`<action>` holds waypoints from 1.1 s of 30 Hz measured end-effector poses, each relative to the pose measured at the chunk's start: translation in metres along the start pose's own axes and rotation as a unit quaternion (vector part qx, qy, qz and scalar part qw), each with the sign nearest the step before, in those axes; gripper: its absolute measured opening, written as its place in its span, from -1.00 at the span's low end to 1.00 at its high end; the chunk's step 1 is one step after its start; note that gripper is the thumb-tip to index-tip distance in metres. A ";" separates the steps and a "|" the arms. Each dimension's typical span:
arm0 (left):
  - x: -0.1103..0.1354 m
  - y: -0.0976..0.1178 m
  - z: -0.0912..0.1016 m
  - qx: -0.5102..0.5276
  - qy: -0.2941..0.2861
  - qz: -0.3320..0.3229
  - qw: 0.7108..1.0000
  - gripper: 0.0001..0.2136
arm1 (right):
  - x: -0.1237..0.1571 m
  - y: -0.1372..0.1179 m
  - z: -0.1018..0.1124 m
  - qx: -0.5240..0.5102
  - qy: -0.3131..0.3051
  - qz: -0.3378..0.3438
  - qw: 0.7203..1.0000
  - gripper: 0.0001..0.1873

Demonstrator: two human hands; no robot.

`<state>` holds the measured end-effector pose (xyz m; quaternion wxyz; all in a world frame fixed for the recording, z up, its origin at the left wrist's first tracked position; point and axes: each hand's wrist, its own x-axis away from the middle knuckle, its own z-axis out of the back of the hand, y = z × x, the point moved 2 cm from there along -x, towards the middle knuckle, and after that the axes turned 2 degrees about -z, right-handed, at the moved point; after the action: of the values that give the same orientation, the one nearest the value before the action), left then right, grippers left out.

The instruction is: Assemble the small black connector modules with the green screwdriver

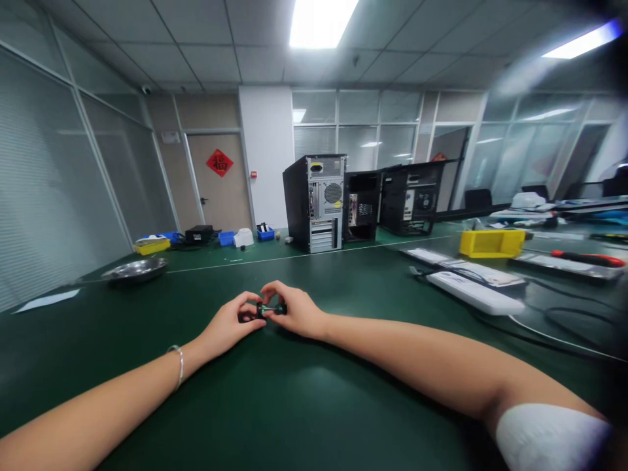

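**Crosswise Alignment Check**

Your right hand (pixel 297 313) pinches the dark end of a small tool (pixel 281 309) between thumb and fingers. Your left hand (pixel 234 320) has thumb and fingers closed on a small dark piece (pixel 260 311), immediately left of the tool. Note the axis: the tool lies nearly level and crosswise, its thin middle running left from your right fingers toward the piece. At this size, you cannot tell whether the two are joined. Both are low over the surface (pixel 314 412). Your right hand is nearer the tool; your left, the piece. A computer case (pixel 325 203) stands beyond your hands.
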<state>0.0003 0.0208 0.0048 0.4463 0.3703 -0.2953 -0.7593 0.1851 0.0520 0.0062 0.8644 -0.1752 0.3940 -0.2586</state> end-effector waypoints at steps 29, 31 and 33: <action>-0.005 -0.011 0.003 0.041 0.010 0.002 0.999 -0.52 | 0.001 -0.007 0.002 0.000 -0.030 0.036 0.999 -0.66; -0.006 -0.011 0.004 0.051 0.014 -0.001 0.999 -0.60 | 0.001 -0.007 0.001 -0.002 -0.035 0.050 0.998 -0.67; -0.006 -0.010 0.004 0.044 0.023 -0.008 0.999 -0.65 | 0.001 -0.007 0.000 -0.013 -0.035 0.058 0.998 -0.67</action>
<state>-0.0058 0.0310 0.0010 0.4302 0.4097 -0.3153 -0.7400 0.1839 0.0460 0.0094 0.8889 -0.1719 0.3761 -0.1970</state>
